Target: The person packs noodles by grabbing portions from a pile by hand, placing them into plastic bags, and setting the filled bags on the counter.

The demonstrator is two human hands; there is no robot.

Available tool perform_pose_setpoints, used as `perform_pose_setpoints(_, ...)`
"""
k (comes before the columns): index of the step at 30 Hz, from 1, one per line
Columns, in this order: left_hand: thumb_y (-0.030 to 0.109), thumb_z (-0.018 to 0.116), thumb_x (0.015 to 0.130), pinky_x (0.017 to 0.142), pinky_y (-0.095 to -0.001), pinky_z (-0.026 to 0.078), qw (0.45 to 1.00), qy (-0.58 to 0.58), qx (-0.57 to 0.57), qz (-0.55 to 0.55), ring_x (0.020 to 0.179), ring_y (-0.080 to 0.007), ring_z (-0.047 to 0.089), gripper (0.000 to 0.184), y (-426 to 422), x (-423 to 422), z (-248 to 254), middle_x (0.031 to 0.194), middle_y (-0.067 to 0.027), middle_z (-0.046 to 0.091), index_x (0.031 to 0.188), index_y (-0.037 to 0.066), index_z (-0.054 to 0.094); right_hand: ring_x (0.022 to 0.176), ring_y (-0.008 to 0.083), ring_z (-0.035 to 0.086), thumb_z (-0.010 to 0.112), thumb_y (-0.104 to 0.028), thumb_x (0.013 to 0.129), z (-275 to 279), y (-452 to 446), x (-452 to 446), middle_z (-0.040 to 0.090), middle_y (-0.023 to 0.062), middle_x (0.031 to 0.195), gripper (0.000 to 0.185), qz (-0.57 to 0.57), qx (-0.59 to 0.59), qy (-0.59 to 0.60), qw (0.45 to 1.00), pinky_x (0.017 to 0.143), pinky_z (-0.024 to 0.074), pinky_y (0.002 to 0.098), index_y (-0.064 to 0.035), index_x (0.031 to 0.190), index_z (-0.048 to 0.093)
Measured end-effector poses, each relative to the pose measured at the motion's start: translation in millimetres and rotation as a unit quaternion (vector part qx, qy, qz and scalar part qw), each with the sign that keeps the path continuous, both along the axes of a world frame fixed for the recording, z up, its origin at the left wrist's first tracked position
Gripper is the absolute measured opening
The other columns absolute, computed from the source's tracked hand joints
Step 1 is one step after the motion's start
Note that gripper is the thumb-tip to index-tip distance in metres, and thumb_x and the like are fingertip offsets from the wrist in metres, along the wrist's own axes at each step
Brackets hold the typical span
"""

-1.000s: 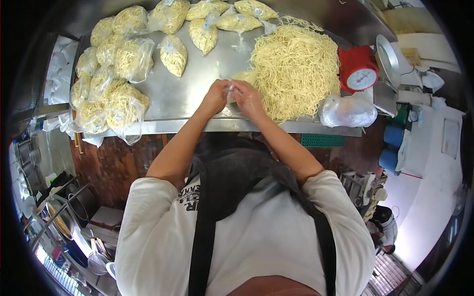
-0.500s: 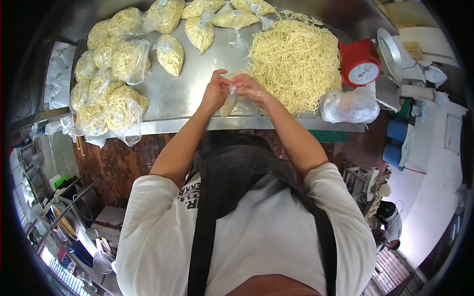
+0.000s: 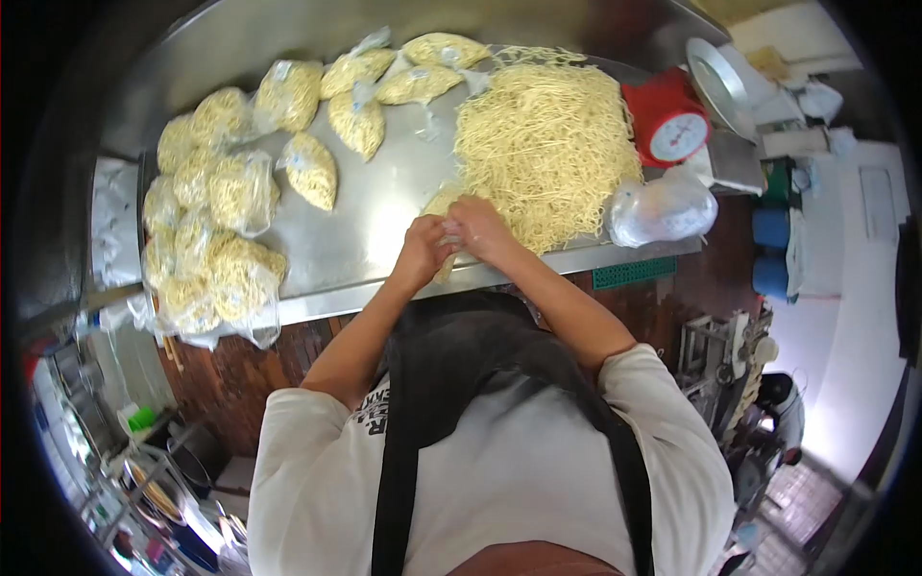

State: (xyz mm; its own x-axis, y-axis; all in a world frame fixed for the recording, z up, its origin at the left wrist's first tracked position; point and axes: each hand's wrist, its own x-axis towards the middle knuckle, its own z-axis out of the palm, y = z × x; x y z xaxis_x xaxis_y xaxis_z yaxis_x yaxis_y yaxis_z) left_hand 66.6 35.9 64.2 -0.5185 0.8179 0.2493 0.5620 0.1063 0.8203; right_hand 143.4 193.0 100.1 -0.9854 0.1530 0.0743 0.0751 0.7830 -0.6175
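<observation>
A clear plastic bag of noodles (image 3: 440, 200) lies on the steel table near its front edge, partly covered by my hands. My left hand (image 3: 422, 251) is closed, its fingers pinching the gathered neck of the bag. Pressed against it from the other side, my right hand (image 3: 482, 229) is also closed on the bag's neck. The fingertips meet, so the exact grip and any knot are hidden. Just right of my hands spreads a large heap of loose pale yellow noodles (image 3: 547, 144).
Filled noodle bags (image 3: 310, 171) sit on the steel table (image 3: 336, 230), several piled at its left end. A red dial scale (image 3: 672, 120) and a bundle of clear plastic bags (image 3: 663, 208) stand right of the heap. Another person (image 3: 788, 413) is at far right.
The view has shifted, so the table appears lower and tilted. My hands have drawn closer together at the bag's neck, with the right hand now turned over it.
</observation>
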Motion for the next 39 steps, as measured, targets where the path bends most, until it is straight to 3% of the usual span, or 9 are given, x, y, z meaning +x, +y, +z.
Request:
perform_pose_setpoints(4, 0.012, 0.065, 0.086, 0.081, -0.0430, 0.046, 0.988, -0.141, 0.044, 0.038, 0.091, -0.0353, 0.057, 0.010, 31.9, -10.4, -9.8, 0.092, -0.0164, 0.061, 0.094, 0.006, 0.066, 0.084, 0.0362, 0.057, 0.072, -0.013, 0.075, 45.7, -5.6, -8.2, 0.055, 0.0153, 0.083, 0.019, -0.063, -0.035, 0.110, 0.991, 0.075, 0.0458, 0.0436, -0.0048, 0.082, 0.056)
perform_pose_setpoints(8, 0.015, 0.062, 0.091, 0.057, -0.0419, 0.043, 0.992, 0.066, -0.019, 0.110, 0.063, -0.0337, 0.054, 0.015, 63.2, -78.5, 89.2, 0.073, -0.0185, 0.055, 0.090, 0.000, 0.060, 0.087, 0.0334, 0.058, 0.072, -0.010, 0.078, 131.0, 43.1, 14.3, 0.058, 0.0141, 0.089, 0.020, -0.163, -0.025, 0.219, 0.962, 0.082, 0.0469, 0.0403, -0.0054, 0.095, 0.061)
perform_pose_setpoints(11, 0.013, 0.068, 0.089, 0.078, -0.0366, 0.052, 0.961, 0.094, 0.086, 0.245, 0.095, -0.0292, 0.064, 0.047, 79.5, -129.4, 191.7, 0.117, -0.0212, 0.064, 0.131, 0.000, 0.053, 0.095, 0.0312, 0.060, 0.073, -0.007, 0.079, 198.2, 101.6, 74.1, 0.061, 0.0129, 0.097, 0.024, -0.273, 0.137, 0.287, 0.908, 0.089, 0.0466, 0.0386, -0.0052, 0.100, 0.063)
perform_pose_setpoints(13, 0.007, 0.068, 0.088, 0.084, -0.0357, 0.051, 0.933, 0.123, 0.146, 0.306, 0.101, -0.0260, 0.062, 0.050, 70.5, -143.7, 238.2, 0.119, -0.0175, 0.062, 0.134, 0.000, 0.048, 0.100, 0.0338, 0.059, 0.069, 0.000, 0.077, 226.3, 131.6, 125.9, 0.062, 0.0160, 0.103, 0.032, -0.395, 0.241, 0.215, 0.860, 0.090, 0.0463, 0.0408, -0.0040, 0.108, 0.063)
perform_pose_setpoints(16, 0.004, 0.067, 0.088, 0.087, -0.0333, 0.049, 0.938, 0.045, 0.264, 0.219, 0.099, -0.0212, 0.062, 0.048, 48.7, -139.4, 234.6, 0.112, -0.0132, 0.063, 0.133, 0.003, 0.050, 0.106, 0.0396, 0.057, 0.063, 0.000, 0.077, 198.7, 195.0, 206.9, 0.061, 0.0196, 0.111, 0.042, -0.436, 0.394, 0.088, 0.805, 0.091, 0.0443, 0.0486, -0.0014, 0.119, 0.060)
perform_pose_setpoints(20, 0.001, 0.062, 0.088, 0.074, -0.0276, 0.048, 0.988, -0.086, 0.121, 0.051, 0.079, -0.0140, 0.058, 0.051, 40.3, -78.8, 157.5, 0.095, -0.0072, 0.063, 0.136, 0.003, 0.045, 0.101, 0.0376, 0.061, 0.063, -0.008, 0.084, 161.4, 229.4, 248.3, 0.065, 0.0158, 0.110, 0.027, -0.464, 0.333, -0.052, 0.819, 0.085, 0.0482, 0.0453, -0.0066, 0.111, 0.064)
perform_pose_setpoints(30, 0.004, 0.059, 0.093, 0.075, -0.0266, 0.050, 0.977, -0.209, -0.004, -0.031, 0.079, -0.0132, 0.060, 0.038, 9.1, -24.1, 134.1, 0.093, -0.0060, 0.065, 0.130, 0.003, 0.053, 0.075, 0.0313, 0.061, 0.063, -0.009, 0.088, 208.2, 216.5, 233.5, 0.060, 0.0152, 0.085, 0.008, -0.485, 0.374, 0.156, 0.775, 0.071, 0.0494, 0.0401, -0.0013, 0.091, 0.062)
perform_pose_setpoints(34, 0.015, 0.057, 0.097, 0.077, -0.0271, 0.051, 0.939, -0.338, -0.033, -0.049, 0.084, -0.0149, 0.062, 0.031, 16.9, -27.4, 128.6, 0.095, -0.0083, 0.065, 0.124, 0.002, 0.058, 0.091, 0.0193, 0.060, 0.057, -0.010, 0.096, 243.0, 174.5, 195.2, 0.063, 0.0126, 0.111, 0.013, -0.425, -0.026, 0.383, 0.820, 0.085, 0.0485, 0.0317, -0.0020, 0.106, 0.053)
perform_pose_setpoints(39, 0.043, 0.045, 0.102, 0.081, -0.0331, 0.053, 0.838, -0.532, 0.007, -0.123, 0.091, -0.0201, 0.065, 0.049, 59.6, -24.7, 144.5, 0.103, -0.0136, 0.066, 0.124, 0.001, 0.057, 0.073, 0.0132, 0.048, 0.056, -0.023, 0.096, 256.0, 100.5, 138.5, 0.054, 0.0048, 0.083, 0.016, -0.226, -0.423, 0.413, 0.774, 0.070, 0.0406, 0.0263, -0.0078, 0.098, 0.051)
